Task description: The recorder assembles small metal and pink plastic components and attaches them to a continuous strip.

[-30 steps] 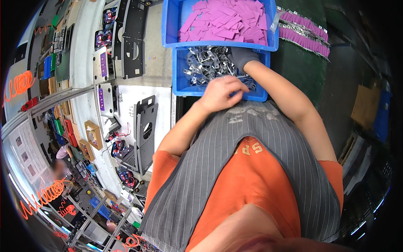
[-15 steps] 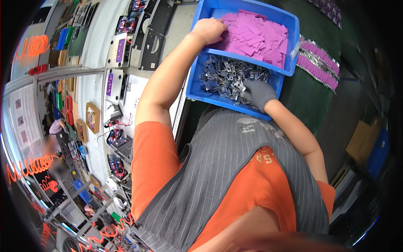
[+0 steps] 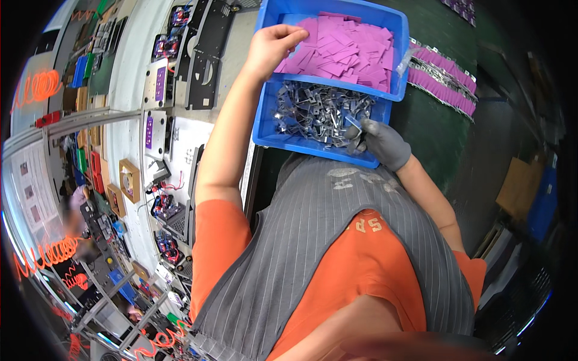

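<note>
A blue bin holds a heap of flat pink-purple rectangular pieces. My bare left hand is over this bin's left side, thumb and fingers pinched on a pink rectangular piece at the fingertips. Nearer to me, a second blue bin holds many small bent metal brackets. At its right front corner is my right hand, in a grey glove, fingers closed on a metal bracket. The fingers partly cover that bracket.
Rows of pink pieces with metal brackets lie on the green surface at right. To the left runs a bench with black metal plates and wired assemblies. A cardboard box stands far right.
My left hand has lifted from the pink heap and drawn back with its fingers pinched. My right hand has pulled back from the brackets with one in its fingers. The view has shifted slightly.
</note>
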